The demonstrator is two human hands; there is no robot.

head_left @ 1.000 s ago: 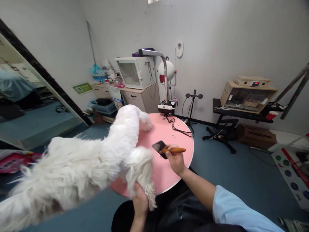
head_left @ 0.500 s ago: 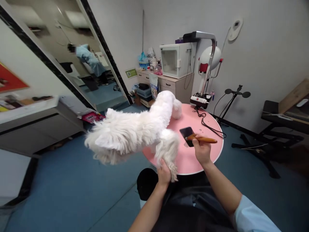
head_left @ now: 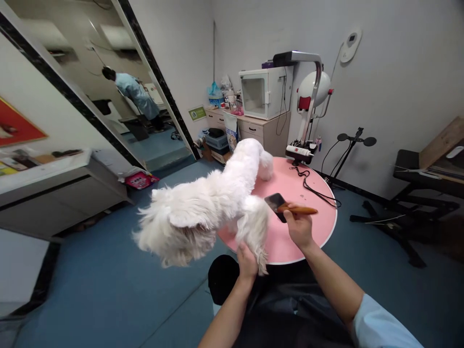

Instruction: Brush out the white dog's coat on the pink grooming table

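Observation:
A white, fluffy dog [head_left: 239, 169] stands on a round pink table [head_left: 293, 246], its head hanging out past the left edge. My left hand [head_left: 248, 261] is closed around the dog's front leg [head_left: 253, 227], low down near the paw; long fur covers part of the fingers. In my right hand [head_left: 300, 229] is a slicker brush [head_left: 299, 210] with an orange-brown wooden handle and a dark flat head. The brush head is just right of that leg, and I cannot tell whether it touches the fur.
A black leash [head_left: 311, 186] lies on the table's right side beside a metal post [head_left: 308, 111] with a tool tray. Behind stands a white cabinet box [head_left: 263, 92] on drawers. A person [head_left: 136, 94] in light blue bends over beyond the doorway.
The dog's head has dipped lower and shifted slightly right. My right hand has moved a little left with the brush, closer to the leg. My left hand keeps its hold.

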